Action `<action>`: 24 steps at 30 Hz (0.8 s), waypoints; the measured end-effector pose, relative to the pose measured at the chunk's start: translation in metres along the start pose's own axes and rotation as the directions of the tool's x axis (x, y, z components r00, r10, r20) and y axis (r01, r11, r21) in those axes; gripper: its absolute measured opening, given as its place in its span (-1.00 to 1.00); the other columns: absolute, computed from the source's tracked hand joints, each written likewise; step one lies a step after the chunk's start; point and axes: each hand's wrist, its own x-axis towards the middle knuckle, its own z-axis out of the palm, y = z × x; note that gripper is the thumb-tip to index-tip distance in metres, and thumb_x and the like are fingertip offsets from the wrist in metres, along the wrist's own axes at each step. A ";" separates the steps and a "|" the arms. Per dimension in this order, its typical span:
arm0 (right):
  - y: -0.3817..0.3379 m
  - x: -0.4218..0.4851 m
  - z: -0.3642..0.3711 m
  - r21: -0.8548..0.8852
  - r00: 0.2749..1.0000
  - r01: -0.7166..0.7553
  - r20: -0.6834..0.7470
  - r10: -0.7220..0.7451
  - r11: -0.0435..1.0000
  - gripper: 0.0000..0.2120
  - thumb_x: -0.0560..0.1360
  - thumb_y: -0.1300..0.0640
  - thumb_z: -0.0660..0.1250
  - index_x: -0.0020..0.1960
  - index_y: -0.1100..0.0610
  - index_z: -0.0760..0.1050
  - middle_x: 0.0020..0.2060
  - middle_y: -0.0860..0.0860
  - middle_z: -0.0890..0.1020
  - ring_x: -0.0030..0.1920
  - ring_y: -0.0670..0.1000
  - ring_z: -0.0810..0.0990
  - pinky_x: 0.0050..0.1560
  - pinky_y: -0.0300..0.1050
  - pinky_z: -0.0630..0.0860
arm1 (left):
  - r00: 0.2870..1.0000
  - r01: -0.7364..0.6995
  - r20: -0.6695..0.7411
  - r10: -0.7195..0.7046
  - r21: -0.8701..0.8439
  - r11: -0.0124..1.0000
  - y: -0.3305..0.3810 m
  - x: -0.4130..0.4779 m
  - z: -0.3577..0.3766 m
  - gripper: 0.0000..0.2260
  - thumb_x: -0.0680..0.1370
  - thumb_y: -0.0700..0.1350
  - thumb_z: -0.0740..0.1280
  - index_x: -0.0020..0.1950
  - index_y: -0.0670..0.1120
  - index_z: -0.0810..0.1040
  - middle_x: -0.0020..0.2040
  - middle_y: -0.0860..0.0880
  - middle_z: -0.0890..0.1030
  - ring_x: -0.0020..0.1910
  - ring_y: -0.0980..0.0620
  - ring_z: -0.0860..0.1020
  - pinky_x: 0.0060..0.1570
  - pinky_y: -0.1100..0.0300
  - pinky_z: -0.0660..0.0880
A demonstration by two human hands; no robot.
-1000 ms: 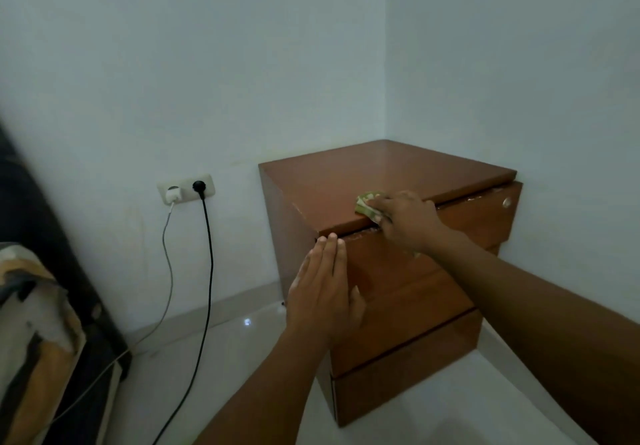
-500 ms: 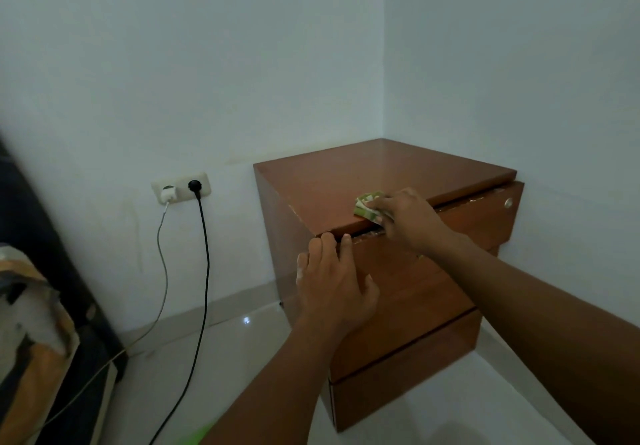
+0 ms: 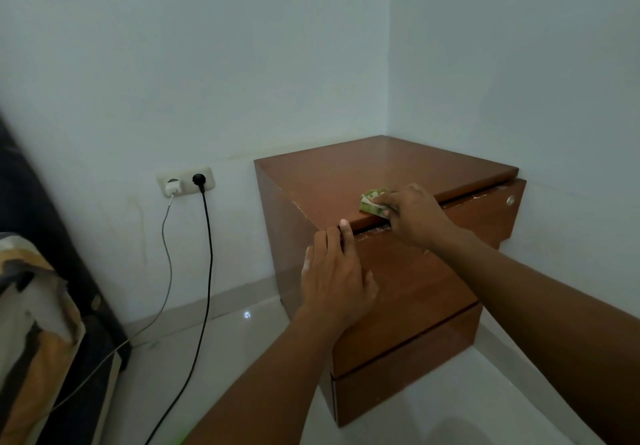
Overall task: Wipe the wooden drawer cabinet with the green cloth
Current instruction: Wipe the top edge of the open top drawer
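Observation:
The brown wooden drawer cabinet (image 3: pixel 398 171) stands in the room's corner, its top drawer pulled out slightly. My right hand (image 3: pixel 414 218) grips the folded green cloth (image 3: pixel 372 201) and presses it on the front edge of the cabinet top. My left hand (image 3: pixel 334 271) lies flat against the top drawer's front near the left corner, with its fingertips curled over the drawer's upper edge into the gap under the top. It holds nothing.
A wall socket (image 3: pixel 185 181) left of the cabinet carries a white charger and a black plug, whose cables (image 3: pixel 207 271) hang to the white tiled floor (image 3: pixel 225 347). Dark furniture with a patterned fabric (image 3: pixel 38 340) fills the left edge. Walls close in behind and right.
My left hand has slid up the drawer front until its fingertips hook the top edge. The right hand with the cloth has barely shifted along the cabinet's front edge.

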 end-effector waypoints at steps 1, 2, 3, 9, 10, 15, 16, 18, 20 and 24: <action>0.000 0.000 0.000 -0.003 1.000 0.002 -0.004 -0.002 1.000 -0.68 0.59 0.16 0.24 0.31 0.03 0.55 0.20 0.09 0.62 0.11 0.13 0.47 0.15 0.05 0.44 | 1.000 0.014 0.005 -0.014 0.001 1.000 0.003 0.001 0.000 -0.19 0.52 0.20 0.17 0.61 -0.23 0.01 0.34 -0.19 0.31 0.30 -0.15 0.31 0.29 -0.07 0.39; 0.000 -0.001 0.000 -0.001 1.000 0.004 -0.009 -0.004 1.000 -0.69 0.59 0.16 0.24 0.30 0.04 0.56 0.19 0.09 0.62 0.10 0.14 0.47 0.15 0.05 0.44 | 1.000 0.022 0.011 -0.022 0.003 1.000 0.005 0.001 0.001 -0.19 0.52 0.20 0.17 0.61 -0.24 0.01 0.35 -0.20 0.30 0.32 -0.16 0.29 0.30 -0.07 0.38; 0.000 -0.001 0.001 0.005 1.000 0.005 -0.014 -0.005 1.000 -0.69 0.58 0.16 0.25 0.30 0.04 0.56 0.18 0.10 0.63 0.10 0.14 0.47 0.15 0.06 0.44 | 1.000 0.024 0.010 -0.024 0.004 1.000 0.005 0.001 0.003 -0.18 0.52 0.20 0.18 0.61 -0.24 0.00 0.36 -0.20 0.30 0.33 -0.17 0.28 0.31 -0.08 0.38; 0.006 0.000 0.006 0.017 0.999 0.014 -0.041 -0.013 1.000 -0.70 0.59 0.14 0.25 0.30 0.03 0.56 0.18 0.10 0.63 0.13 0.14 0.46 0.14 0.04 0.42 | 0.999 -0.018 0.038 0.016 0.057 0.998 0.001 -0.003 0.011 -0.17 0.53 0.22 0.16 0.61 -0.21 -0.07 0.45 -0.21 0.21 0.44 -0.21 0.18 0.39 -0.11 0.30; 0.006 0.000 0.007 0.018 0.999 0.011 -0.045 -0.010 1.000 -0.70 0.60 0.14 0.25 0.30 0.03 0.55 0.20 0.10 0.62 0.14 0.14 0.46 0.14 0.04 0.42 | 0.999 -0.017 0.041 0.014 0.066 0.998 0.001 -0.002 0.011 -0.17 0.53 0.22 0.17 0.61 -0.21 -0.05 0.45 -0.21 0.22 0.43 -0.21 0.19 0.39 -0.11 0.31; 0.008 0.002 0.009 -0.004 0.999 0.020 -0.045 -0.020 1.000 -0.69 0.60 0.11 0.24 0.32 -0.01 0.54 0.23 0.08 0.60 0.12 0.12 0.45 0.12 0.02 0.43 | 0.999 -0.041 0.009 0.040 0.116 0.992 -0.002 0.004 0.009 -0.21 0.50 0.23 0.22 0.58 -0.21 0.14 0.34 -0.23 0.36 0.30 -0.20 0.32 0.28 -0.13 0.40; 0.008 0.002 0.009 -0.003 0.999 0.024 -0.042 -0.024 1.000 -0.69 0.60 0.11 0.24 0.32 -0.01 0.54 0.24 0.08 0.60 0.12 0.12 0.45 0.13 0.03 0.43 | 0.999 -0.046 0.006 0.045 0.118 0.992 -0.001 0.006 0.007 -0.21 0.50 0.23 0.23 0.58 -0.21 0.15 0.33 -0.23 0.37 0.29 -0.20 0.34 0.28 -0.13 0.40; 0.008 0.002 0.008 -0.004 0.999 0.019 -0.033 -0.019 1.000 -0.69 0.60 0.11 0.25 0.33 -0.01 0.53 0.27 0.07 0.59 0.14 0.12 0.45 0.17 0.05 0.43 | 0.999 -0.047 0.029 0.044 0.102 0.994 0.001 0.010 0.004 -0.22 0.50 0.22 0.21 0.59 -0.19 0.12 0.33 -0.22 0.35 0.30 -0.20 0.33 0.29 -0.12 0.39; 0.007 0.002 0.007 0.006 0.999 0.015 -0.038 -0.014 1.000 -0.68 0.60 0.12 0.26 0.34 0.00 0.53 0.28 0.05 0.58 0.16 0.11 0.45 0.20 0.05 0.41 | 0.999 -0.028 0.044 0.025 0.065 0.998 0.005 0.013 0.004 -0.23 0.51 0.21 0.20 0.60 -0.18 0.09 0.31 -0.21 0.37 0.26 -0.17 0.35 0.26 -0.08 0.41; 0.006 0.003 0.005 0.009 1.000 0.024 -0.009 -0.024 1.000 -0.68 0.61 0.12 0.26 0.35 0.01 0.52 0.25 0.06 0.59 0.15 0.12 0.45 0.19 0.06 0.44 | 0.999 -0.015 0.051 0.013 0.030 0.999 0.008 0.016 0.003 -0.22 0.50 0.21 0.21 0.59 -0.18 0.07 0.26 -0.18 0.40 0.19 -0.13 0.40 0.19 -0.02 0.46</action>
